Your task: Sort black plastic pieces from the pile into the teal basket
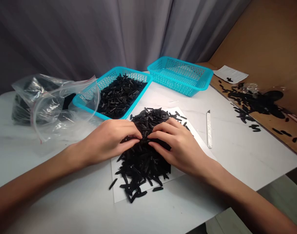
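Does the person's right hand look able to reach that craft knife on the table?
Probably yes. The right hand rests on the pile of black pieces; the craft knife lies just beyond the white paper sheet, with nothing standing between them.

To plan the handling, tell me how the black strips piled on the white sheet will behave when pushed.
The black strips look stiff, lying straight rather than drooping. They probably slide apart easily: strays have spread across the white paper. Being thin, they would likely slip through the fingers in a scoop.
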A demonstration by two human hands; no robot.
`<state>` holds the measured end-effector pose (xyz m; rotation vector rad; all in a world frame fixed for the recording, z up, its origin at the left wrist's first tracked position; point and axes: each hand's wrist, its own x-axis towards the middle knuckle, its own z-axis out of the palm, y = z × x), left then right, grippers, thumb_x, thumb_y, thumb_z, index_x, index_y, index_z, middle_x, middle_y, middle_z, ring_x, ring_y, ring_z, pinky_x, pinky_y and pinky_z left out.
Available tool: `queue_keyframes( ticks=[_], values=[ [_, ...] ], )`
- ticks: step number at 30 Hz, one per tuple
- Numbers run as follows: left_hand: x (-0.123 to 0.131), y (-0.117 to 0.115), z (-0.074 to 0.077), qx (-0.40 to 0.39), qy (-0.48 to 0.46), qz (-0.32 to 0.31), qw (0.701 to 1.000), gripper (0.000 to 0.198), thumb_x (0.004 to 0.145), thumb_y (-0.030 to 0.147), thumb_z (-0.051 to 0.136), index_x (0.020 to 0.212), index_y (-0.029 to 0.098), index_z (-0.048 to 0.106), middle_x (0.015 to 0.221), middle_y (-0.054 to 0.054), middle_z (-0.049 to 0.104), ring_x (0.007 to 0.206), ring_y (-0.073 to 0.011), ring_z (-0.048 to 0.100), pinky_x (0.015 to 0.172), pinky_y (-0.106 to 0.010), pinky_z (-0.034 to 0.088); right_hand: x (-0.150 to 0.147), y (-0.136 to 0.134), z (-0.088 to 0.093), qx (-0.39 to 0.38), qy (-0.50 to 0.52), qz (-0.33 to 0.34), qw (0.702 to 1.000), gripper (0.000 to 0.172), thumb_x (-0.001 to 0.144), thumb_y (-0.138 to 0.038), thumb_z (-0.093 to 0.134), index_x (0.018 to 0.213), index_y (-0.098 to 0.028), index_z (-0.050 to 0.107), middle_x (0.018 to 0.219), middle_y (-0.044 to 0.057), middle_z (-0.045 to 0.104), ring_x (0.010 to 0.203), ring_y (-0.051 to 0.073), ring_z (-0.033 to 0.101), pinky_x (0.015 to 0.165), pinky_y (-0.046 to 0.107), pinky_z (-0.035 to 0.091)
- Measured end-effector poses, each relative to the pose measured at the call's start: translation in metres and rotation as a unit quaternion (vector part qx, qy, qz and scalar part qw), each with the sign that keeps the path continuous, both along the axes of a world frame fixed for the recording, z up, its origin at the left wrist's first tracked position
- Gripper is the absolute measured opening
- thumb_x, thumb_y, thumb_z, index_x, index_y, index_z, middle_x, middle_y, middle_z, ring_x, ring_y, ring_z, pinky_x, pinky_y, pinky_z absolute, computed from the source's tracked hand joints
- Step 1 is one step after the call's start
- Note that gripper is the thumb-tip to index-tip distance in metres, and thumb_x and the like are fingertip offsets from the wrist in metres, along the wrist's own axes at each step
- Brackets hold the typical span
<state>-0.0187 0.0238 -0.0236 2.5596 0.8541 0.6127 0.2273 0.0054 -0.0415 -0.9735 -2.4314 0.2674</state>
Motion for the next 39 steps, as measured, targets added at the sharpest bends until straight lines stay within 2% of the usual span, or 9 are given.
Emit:
queue_keyframes(
  ticks=[2, 4, 8, 12, 20, 27, 39],
  values=[
    [0.006, -0.004, 0.004, -0.045, -0.077, 0.031, 0.995, 0.007, 0.093, 0.015, 0.070, 0.095, 0.019, 0.075, 0.089, 0.001, 0.077, 0.075, -0.0105, 0.070, 0.071, -0.019, 0.054, -0.001, -0.002, 0.002, -0.002, 0.033, -0.003, 0.999, 0.020, 0.096, -0.025, 0.070, 0.111, -0.014, 0.077, 0.106, 0.012, 0.075, 0.092, 0.027, 0.059, 0.082, 0.043, 0.052],
    [0.012, -0.009, 0.009, -0.123, -0.155, 0.081, 0.977, 0.003, 0.090, 0.018, 0.074, 0.090, 0.020, 0.076, 0.084, 0.002, 0.077, 0.071, -0.0087, 0.070, 0.068, -0.015, 0.056, -0.003, -0.005, 0.004, -0.027, 0.090, 0.003, 0.996, 0.025, 0.094, -0.028, 0.074, 0.115, -0.013, 0.075, 0.107, 0.012, 0.076, 0.094, 0.026, 0.061, 0.083, 0.041, 0.052],
    [0.022, -0.018, 0.015, -0.255, -0.259, 0.147, 0.920, 0.003, 0.085, 0.021, 0.079, 0.086, 0.021, 0.077, 0.081, 0.004, 0.078, 0.073, -0.0084, 0.074, 0.069, -0.011, 0.058, -0.007, -0.010, 0.007, -0.077, 0.204, 0.008, 0.976, 0.009, 0.095, -0.022, 0.074, 0.099, -0.014, 0.075, 0.090, 0.006, 0.078, 0.083, 0.018, 0.066, 0.076, 0.031, 0.053],
    [0.024, -0.022, 0.018, -0.303, -0.284, 0.154, 0.896, 0.005, 0.083, 0.018, 0.081, 0.084, 0.020, 0.077, 0.078, 0.004, 0.077, 0.070, -0.0076, 0.073, 0.066, -0.009, 0.058, -0.007, -0.012, 0.010, -0.092, 0.244, -0.017, 0.965, 0.005, 0.095, -0.015, 0.072, 0.090, -0.016, 0.074, 0.081, 0.002, 0.077, 0.074, 0.014, 0.067, 0.070, 0.027, 0.052],
    [0.024, -0.022, 0.017, -0.293, -0.288, 0.155, 0.898, 0.005, 0.084, 0.020, 0.080, 0.085, 0.020, 0.075, 0.080, 0.002, 0.077, 0.071, -0.0093, 0.074, 0.068, -0.012, 0.060, -0.006, -0.013, 0.019, -0.110, 0.271, -0.045, 0.955, 0.006, 0.092, -0.015, 0.073, 0.087, -0.019, 0.074, 0.075, 0.001, 0.074, 0.066, 0.014, 0.064, 0.062, 0.028, 0.051],
    [0.023, -0.023, 0.016, -0.250, -0.275, 0.157, 0.915, 0.007, 0.085, 0.020, 0.079, 0.091, 0.022, 0.076, 0.087, 0.000, 0.078, 0.078, -0.0115, 0.074, 0.074, -0.016, 0.062, -0.005, -0.012, 0.019, -0.084, 0.280, -0.046, 0.955, 0.005, 0.090, -0.014, 0.075, 0.087, -0.018, 0.075, 0.074, 0.001, 0.074, 0.065, 0.013, 0.064, 0.060, 0.027, 0.050],
    [0.021, -0.024, 0.014, -0.228, -0.239, 0.173, 0.928, 0.008, 0.085, 0.025, 0.081, 0.092, 0.025, 0.081, 0.086, 0.001, 0.080, 0.075, -0.0130, 0.075, 0.069, -0.016, 0.062, -0.005, -0.011, 0.014, -0.016, 0.276, -0.044, 0.960, 0.012, 0.087, -0.009, 0.077, 0.087, -0.021, 0.073, 0.076, 0.001, 0.075, 0.067, 0.015, 0.067, 0.062, 0.031, 0.054]
  ],
)
